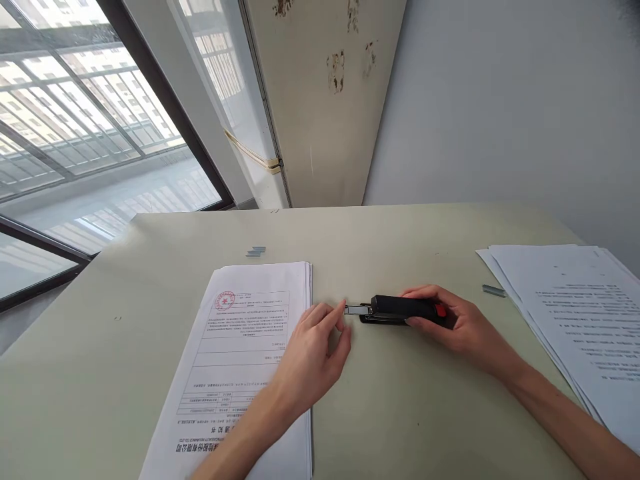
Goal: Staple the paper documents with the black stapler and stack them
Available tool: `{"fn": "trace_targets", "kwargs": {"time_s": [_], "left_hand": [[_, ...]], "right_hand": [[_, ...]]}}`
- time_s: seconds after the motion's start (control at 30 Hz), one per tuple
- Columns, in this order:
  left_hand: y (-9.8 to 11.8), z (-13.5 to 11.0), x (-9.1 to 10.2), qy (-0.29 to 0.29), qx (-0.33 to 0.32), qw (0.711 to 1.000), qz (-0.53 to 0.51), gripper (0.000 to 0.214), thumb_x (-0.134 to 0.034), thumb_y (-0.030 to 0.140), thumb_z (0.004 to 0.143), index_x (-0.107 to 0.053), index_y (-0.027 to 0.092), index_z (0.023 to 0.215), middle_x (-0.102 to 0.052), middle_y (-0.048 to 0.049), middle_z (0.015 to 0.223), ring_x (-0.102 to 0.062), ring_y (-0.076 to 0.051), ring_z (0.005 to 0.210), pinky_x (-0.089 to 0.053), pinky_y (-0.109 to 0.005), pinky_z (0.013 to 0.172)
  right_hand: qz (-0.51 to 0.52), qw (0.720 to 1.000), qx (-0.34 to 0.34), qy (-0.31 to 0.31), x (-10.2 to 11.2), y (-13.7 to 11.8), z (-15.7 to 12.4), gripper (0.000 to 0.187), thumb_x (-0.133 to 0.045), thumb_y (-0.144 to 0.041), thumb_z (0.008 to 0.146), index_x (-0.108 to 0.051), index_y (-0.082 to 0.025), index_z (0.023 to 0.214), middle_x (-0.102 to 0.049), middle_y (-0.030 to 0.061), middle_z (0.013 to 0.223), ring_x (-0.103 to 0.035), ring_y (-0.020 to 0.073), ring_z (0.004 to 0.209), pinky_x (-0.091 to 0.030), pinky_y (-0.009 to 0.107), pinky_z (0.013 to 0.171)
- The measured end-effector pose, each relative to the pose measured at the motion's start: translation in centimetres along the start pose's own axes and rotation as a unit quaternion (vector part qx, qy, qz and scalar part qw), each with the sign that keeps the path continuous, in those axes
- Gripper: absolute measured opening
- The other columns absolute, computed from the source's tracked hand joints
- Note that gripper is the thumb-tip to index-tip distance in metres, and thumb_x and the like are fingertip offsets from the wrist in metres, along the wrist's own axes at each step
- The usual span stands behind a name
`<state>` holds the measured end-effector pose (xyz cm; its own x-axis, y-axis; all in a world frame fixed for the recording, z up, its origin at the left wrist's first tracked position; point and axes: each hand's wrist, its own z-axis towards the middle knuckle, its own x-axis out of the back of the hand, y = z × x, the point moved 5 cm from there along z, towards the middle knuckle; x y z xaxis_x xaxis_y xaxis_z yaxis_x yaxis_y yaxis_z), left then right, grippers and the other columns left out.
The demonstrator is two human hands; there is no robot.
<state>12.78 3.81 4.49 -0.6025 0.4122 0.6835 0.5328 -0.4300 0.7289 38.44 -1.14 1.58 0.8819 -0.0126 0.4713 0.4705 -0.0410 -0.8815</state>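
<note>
A black stapler (400, 309) with a red tab lies on its side on the pale table (400, 413), its metal staple tray (357, 309) slid out to the left. My right hand (457, 320) is wrapped round the stapler's body. My left hand (313, 350) sits just left of it, thumb and forefinger pinched together at the end of the metal tray. A stack of printed sheets (240, 360) with a red stamp lies under my left forearm.
A second spread of printed papers (575, 313) lies at the right. Loose staple strips rest on the table: one (255, 251) behind the left stack, one (494, 289) beside the right papers. A window and a wall stand beyond the far edge.
</note>
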Motion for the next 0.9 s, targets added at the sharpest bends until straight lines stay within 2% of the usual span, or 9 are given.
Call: {"fn": "trace_targets", "kwargs": {"time_s": [0.13, 0.3, 0.57, 0.9], "left_hand": [[0.3, 0.4, -0.9, -0.009, 0.000, 1.000, -0.014, 0.038, -0.047, 0.029, 0.107, -0.064, 0.017, 0.139, -0.064, -0.0059, 0.096, -0.061, -0.019, 0.080, -0.054, -0.034, 0.071], [0.1, 0.4, -1.1, -0.015, -0.002, 1.000, -0.019, 0.042, -0.046, 0.030, 0.107, -0.058, 0.019, 0.145, -0.063, -0.0039, 0.099, -0.061, -0.015, 0.073, -0.054, -0.032, 0.069], [0.1, 0.4, -1.2, 0.015, 0.001, 0.999, -0.047, 0.038, -0.049, 0.027, 0.104, -0.062, 0.020, 0.139, -0.067, -0.0030, 0.098, -0.063, -0.015, 0.077, -0.053, -0.030, 0.070], [0.8, 1.1, -2.2, 0.002, 0.023, 0.996, -0.082, 0.030, -0.054, 0.026, 0.099, -0.071, 0.020, 0.123, -0.067, -0.0010, 0.091, -0.058, -0.012, 0.069, -0.048, -0.026, 0.063]], "right_hand": [[0.028, 0.999, -0.035, 0.001, 0.1, 0.2, 0.0, 0.033, -0.077, -0.056, 0.094, -0.070, -0.030, 0.113, -0.074, 0.0060, 0.133, -0.071, 0.0269, 0.110, -0.059, 0.036, 0.092], [0.045, 0.997, -0.062, 0.002, 0.0, 0.1, -0.1, 0.036, -0.078, -0.060, 0.091, -0.071, -0.033, 0.114, -0.074, 0.0032, 0.132, -0.069, 0.0278, 0.112, -0.057, 0.036, 0.091], [0.063, 0.997, -0.040, 0.011, -0.1, 0.3, 0.1, 0.035, -0.080, -0.059, 0.090, -0.071, -0.031, 0.109, -0.074, 0.0033, 0.129, -0.069, 0.0275, 0.113, -0.056, 0.036, 0.092], [0.088, 0.995, -0.038, 0.006, 0.1, 0.3, 0.3, 0.035, -0.085, -0.055, 0.086, -0.074, -0.029, 0.107, -0.076, 0.0049, 0.129, -0.071, 0.0280, 0.114, -0.056, 0.038, 0.097]]}}
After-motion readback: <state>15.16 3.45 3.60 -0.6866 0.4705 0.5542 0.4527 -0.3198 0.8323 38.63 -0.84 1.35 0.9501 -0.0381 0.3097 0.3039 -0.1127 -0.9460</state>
